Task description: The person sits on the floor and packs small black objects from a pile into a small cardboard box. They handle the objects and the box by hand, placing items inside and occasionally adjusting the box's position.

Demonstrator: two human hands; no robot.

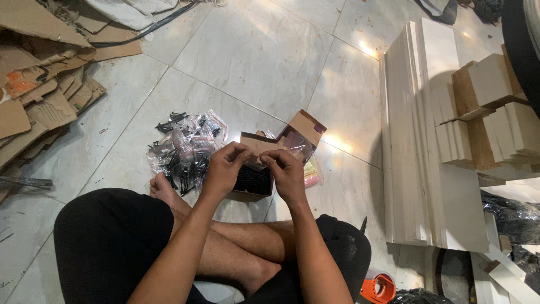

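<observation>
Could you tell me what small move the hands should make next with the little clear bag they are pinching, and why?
Probably lay the small clear bag on the pile of filled bags by the left hand. Both hands, left and right hand, pinch its top edge above the open cardboard box; whether the top is sealed cannot be seen.

Both hands, left (225, 169) & right (287, 171), pinching prob. a small clear bag (260, 163) over open cardboard box (256, 179), w/ bagged black screws (185, 149) alongside.

The left hand (226, 168) and right hand (287, 171) are meeting before the crossed legs, fingertips pinching together, forearms angling inward.
</observation>
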